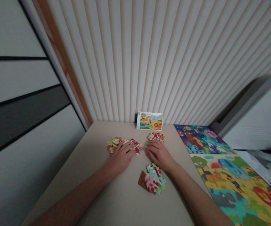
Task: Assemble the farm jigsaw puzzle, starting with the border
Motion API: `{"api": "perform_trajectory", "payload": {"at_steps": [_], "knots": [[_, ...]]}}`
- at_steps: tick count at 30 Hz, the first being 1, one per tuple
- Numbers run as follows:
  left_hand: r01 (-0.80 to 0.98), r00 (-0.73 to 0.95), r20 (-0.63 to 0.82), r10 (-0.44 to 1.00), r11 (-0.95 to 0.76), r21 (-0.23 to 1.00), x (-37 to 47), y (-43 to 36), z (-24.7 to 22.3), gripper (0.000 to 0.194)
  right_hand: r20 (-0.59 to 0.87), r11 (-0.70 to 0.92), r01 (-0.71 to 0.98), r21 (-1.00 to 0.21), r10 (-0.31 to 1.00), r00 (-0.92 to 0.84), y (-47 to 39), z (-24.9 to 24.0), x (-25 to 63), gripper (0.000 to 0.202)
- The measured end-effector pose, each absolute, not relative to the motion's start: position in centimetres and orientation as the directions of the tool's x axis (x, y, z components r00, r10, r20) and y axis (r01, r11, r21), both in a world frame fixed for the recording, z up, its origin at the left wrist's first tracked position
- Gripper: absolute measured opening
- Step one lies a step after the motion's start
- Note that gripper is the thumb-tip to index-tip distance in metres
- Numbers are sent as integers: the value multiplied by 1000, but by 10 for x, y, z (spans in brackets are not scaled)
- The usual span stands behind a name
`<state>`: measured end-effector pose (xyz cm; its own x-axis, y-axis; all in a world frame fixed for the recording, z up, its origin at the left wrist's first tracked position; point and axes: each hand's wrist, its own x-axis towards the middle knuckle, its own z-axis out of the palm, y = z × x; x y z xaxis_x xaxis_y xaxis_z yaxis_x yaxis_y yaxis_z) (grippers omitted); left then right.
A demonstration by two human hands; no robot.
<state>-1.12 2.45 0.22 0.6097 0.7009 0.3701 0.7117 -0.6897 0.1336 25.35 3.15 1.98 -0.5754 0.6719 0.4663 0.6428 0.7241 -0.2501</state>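
Observation:
My left hand (123,155) lies over the left pile of jigsaw puzzle pieces (113,144), its fingers stretched out across them. The pile's middle is partly hidden under those fingers. At the near edge of a smaller back pile of pieces (156,136) rests my right hand (160,153), fingers extended and loosely bent, with nothing visible in them. A third pile of pieces (157,180), pale green, pink and brown, sits closer to me, just below the right hand. All three piles are loose and overlapping.
A picture card (150,121) of animals leans upright at the back of the table (97,135). Two finished-looking puzzles lie along the right: a dark blue one (196,138) and a yellow savanna one (234,185). Clear plastic (267,166) lies far right. A pleated screen (130,62) stands behind.

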Motion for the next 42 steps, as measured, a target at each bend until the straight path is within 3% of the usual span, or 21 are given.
{"api": "perform_trajectory", "payload": {"at_steps": [18, 27, 37, 42], "knots": [[686, 634, 368, 680, -715, 138, -11, 24, 2, 36, 427, 718, 622, -312, 691, -583, 31, 18, 256, 22], [679, 602, 451, 659, -720, 145, -8, 22, 5, 30, 409, 699, 627, -344, 713, -570, 30, 20, 260, 22], [595, 601, 483, 637, -760, 262, -2, 14, 4, 36, 350, 607, 503, -616, 782, -515, 15, 27, 239, 20], [572, 569, 545, 616, -773, 276, -3, 7, 10, 39, 260, 382, 387, -839, 907, -331, 13, 31, 241, 28]]}}
